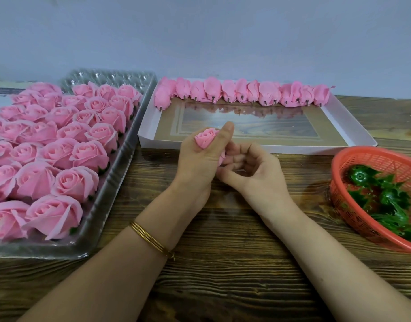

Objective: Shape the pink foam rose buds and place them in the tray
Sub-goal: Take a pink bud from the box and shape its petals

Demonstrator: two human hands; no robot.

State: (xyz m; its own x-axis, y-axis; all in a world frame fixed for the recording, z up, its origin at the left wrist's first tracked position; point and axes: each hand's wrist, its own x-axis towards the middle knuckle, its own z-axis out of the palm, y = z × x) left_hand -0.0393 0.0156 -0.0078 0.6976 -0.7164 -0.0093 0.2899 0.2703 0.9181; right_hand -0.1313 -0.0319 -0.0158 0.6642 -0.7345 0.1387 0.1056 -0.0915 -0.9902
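Observation:
My left hand [197, 161] grips a pink foam rose bud [205, 138], fingers and thumb wrapped round its sides, the spiral top showing above the fist. My right hand [251, 168] is curled beside it, fingertips touching the bud's lower pink petals. Both hands hover over the wooden table just in front of the white tray [353, 126]. A row of shaped pink buds [244, 92] lies along the tray's far edge, stems pointing toward me.
A clear plastic tray [120, 163] at the left holds several open pink roses [60, 149]. A red plastic basket [353, 205] with green calyx pieces [385, 198] sits at the right. A pale wall stands behind.

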